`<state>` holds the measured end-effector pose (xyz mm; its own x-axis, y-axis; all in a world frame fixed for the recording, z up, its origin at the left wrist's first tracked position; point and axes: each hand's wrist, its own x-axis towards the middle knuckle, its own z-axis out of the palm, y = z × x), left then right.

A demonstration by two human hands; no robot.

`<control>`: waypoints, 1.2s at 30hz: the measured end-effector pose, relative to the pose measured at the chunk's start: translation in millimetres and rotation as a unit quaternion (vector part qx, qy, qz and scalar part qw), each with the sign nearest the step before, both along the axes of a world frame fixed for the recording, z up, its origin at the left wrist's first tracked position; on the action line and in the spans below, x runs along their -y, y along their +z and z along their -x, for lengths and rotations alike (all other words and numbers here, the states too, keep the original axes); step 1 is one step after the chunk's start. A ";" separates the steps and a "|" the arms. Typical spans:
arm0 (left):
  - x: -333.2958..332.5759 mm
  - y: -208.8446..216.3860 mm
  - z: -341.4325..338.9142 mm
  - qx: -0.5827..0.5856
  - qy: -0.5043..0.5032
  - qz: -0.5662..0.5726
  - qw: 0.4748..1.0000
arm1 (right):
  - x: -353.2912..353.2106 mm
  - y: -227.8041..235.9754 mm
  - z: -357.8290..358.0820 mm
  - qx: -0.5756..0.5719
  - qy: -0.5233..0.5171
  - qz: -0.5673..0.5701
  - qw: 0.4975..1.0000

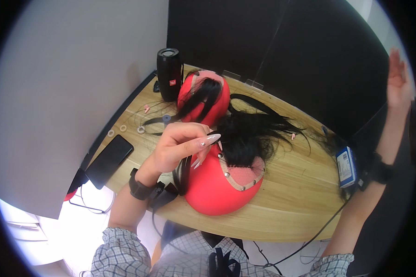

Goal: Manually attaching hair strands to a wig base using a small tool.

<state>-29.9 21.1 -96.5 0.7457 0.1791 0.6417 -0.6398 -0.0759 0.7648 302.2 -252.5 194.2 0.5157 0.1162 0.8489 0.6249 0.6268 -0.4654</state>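
My left hand (180,145) is pinched over the near red head-shaped block, with thumb and forefinger on a lock of black hair (182,177) that hangs down beside the block. On this red block (222,194) a piece of pink mesh (242,174) with a beige edge is fastened by round-headed pins. A thick bunch of black hair (245,138) springs from the mesh and spreads toward the far right. My right hand (398,83) is raised far off at the right edge, fingers stretched out, holding nothing.
A second red block (208,104) with mesh and hair stands behind, next to a black cylindrical speaker (168,76). A phone (110,161) and small rings (123,128) lie left on the wooden table (300,194). Right is a blue-white box (346,167); dark panels (272,51) rise behind.
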 end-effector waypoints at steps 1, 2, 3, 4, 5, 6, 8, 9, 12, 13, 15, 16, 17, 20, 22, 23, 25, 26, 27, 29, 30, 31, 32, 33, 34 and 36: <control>-0.4 1.0 3.1 -0.010 0.019 -0.011 1.000 | -8.5 -34.6 -27.1 -0.029 0.017 0.045 0.998; -0.8 1.1 5.1 -0.007 0.019 -0.011 1.000 | -18.6 -65.6 -30.5 -0.053 0.034 0.118 0.991; -1.7 1.2 8.1 -0.014 0.025 -0.016 0.999 | -34.2 -105.1 -27.9 -0.080 0.054 0.186 0.978; -1.9 1.4 10.0 -0.020 0.031 -0.019 0.999 | -50.9 -143.7 -8.3 -0.051 0.055 0.322 0.944; -2.0 1.0 12.6 -0.023 0.034 -0.022 0.999 | -64.7 -179.3 7.6 -0.100 0.023 0.445 0.890; 0.3 1.8 11.2 -0.023 0.026 -0.019 0.999 | -59.6 -214.3 -9.7 0.014 -0.054 0.573 0.817; 3.3 2.1 1.5 -0.016 0.006 -0.015 1.000 | -47.0 -254.1 0.0 -0.066 -0.030 0.664 0.745; 3.5 1.3 -1.4 -0.014 0.009 -0.024 1.000 | -45.4 -253.8 12.2 -0.067 -0.029 0.662 0.746; 1.5 -0.3 5.0 -0.026 0.029 -0.017 0.999 | -56.8 -238.2 84.0 0.015 0.015 0.587 0.809; 1.5 -0.9 7.1 -0.031 0.037 0.000 0.999 | -54.5 -237.9 103.0 0.030 0.036 0.567 0.822; -0.6 -0.5 7.2 -0.023 0.035 -0.007 0.999 | -51.4 -247.3 135.2 0.164 0.103 0.502 0.843; -0.7 -0.7 6.4 -0.016 0.029 -0.014 0.999 | -51.6 -250.8 147.4 0.166 0.102 0.503 0.842; -0.1 -0.8 6.0 -0.017 0.030 -0.015 0.999 | -53.2 -254.8 158.3 0.203 0.103 0.490 0.842; 1.7 -1.3 4.5 -0.008 0.027 -0.021 0.999 | -57.3 -258.8 174.4 0.220 0.104 0.495 0.834; 2.4 -2.3 5.6 -0.035 0.020 -0.015 0.999 | -61.5 -257.8 183.9 0.184 0.116 0.500 0.838; 2.1 -2.1 5.8 -0.033 0.020 -0.014 0.999 | -62.6 -257.7 185.5 0.186 0.116 0.501 0.838; 1.4 -1.8 6.0 -0.017 0.020 -0.029 0.999 | -64.6 -258.2 187.2 0.170 0.111 0.545 0.814; 1.4 -1.5 6.3 -0.016 0.021 -0.027 0.999 | -67.2 -258.1 188.6 0.171 0.112 0.546 0.813; 1.6 -0.6 6.9 -0.021 0.017 -0.026 0.999 | -71.1 -257.5 190.2 0.158 0.123 0.538 0.819; 2.2 -0.2 7.3 -0.026 0.015 -0.024 0.999 | -77.6 -256.2 194.0 0.145 0.136 0.530 0.824; 2.8 -0.4 6.9 -0.025 0.015 -0.024 0.999 | -80.2 -254.6 196.1 0.088 0.176 0.538 0.820; 2.7 -0.3 7.1 -0.022 0.015 -0.024 0.999 | -82.1 -253.1 198.5 0.030 0.216 0.542 0.812; 2.1 -0.7 7.4 -0.022 0.016 -0.024 0.999 | -83.1 -251.7 200.7 0.031 0.216 0.542 0.811; 1.4 -1.3 7.6 -0.020 0.019 -0.029 0.999 | -83.8 -250.3 202.8 0.042 0.202 0.551 0.809; 1.1 -1.8 7.3 -0.017 0.020 -0.033 0.999 | -84.1 -249.6 204.5 0.053 0.185 0.560 0.806; 1.3 -1.2 7.1 -0.011 0.015 -0.026 0.999 | -85.6 -253.9 207.1 0.060 0.174 0.544 0.819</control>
